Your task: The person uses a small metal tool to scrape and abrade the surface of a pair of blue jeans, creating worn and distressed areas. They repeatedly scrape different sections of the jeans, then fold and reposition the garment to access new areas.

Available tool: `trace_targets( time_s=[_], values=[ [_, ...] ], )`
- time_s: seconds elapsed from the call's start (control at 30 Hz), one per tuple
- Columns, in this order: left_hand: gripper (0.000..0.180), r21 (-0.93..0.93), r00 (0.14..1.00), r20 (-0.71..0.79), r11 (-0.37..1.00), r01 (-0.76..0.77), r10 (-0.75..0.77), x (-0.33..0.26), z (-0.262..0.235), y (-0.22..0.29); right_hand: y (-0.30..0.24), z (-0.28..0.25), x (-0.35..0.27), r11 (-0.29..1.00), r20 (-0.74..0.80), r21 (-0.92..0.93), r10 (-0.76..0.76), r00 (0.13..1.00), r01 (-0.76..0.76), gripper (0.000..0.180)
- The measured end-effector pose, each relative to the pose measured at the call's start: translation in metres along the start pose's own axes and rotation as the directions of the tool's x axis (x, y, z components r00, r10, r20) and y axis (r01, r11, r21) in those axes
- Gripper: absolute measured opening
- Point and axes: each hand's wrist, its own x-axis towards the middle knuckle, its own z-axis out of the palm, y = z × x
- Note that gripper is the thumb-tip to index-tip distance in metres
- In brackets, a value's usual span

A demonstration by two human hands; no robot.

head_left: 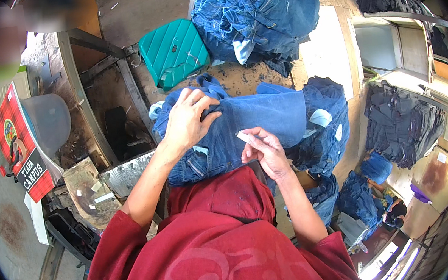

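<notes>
A pair of blue jeans [271, 113] lies folded across the work surface in front of me, its leg stretched to the right. My left hand [190, 117] grips the denim at its left part, fingers bent and thumb toward the cloth; part of the grip is hidden. Just right of it, over the near edge of the jeans, my right hand [267, 154] is closed round a small pale tool [244, 137]. Its thin tip points up and left, and its kind is not clear. A pocket with light stitching [199, 164] shows below my left hand.
Beyond the jeans sit a green quilted-pattern plastic seat [174, 52] and a tall pile of blue denim [253, 9]. More denim [325, 128] hangs at the right. Dark garments [401, 122] are stacked farther right. At left stand a red plaid bag [26, 143] and a clear plastic container [51, 116].
</notes>
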Motion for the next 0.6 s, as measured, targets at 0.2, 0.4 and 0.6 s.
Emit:
trace_targets(
  time_s=[0.2, 0.4, 0.6],
  values=[
    [0.024, -0.524, 0.811, 0.334, 0.621, 0.583, -0.48, -0.04, -0.006, 0.05, 0.019, 0.012, -0.014, 0.99, 0.004, -0.134, -0.045, 0.999, 0.046, 0.038],
    [0.021, -0.79, 0.7, 0.496, 0.068, 0.61, -0.515, -0.073, 0.013, 0.071, 0.03, 0.029, -0.023, 0.975, 0.019, -0.142, -0.167, 0.986, 0.168, 0.031],
    [0.017, -0.82, 0.695, 0.489, -0.006, 0.573, -0.526, -0.089, 0.016, 0.079, 0.036, 0.043, -0.035, 0.911, -0.031, -0.327, -0.278, 0.96, 0.253, 0.022]
  ],
)
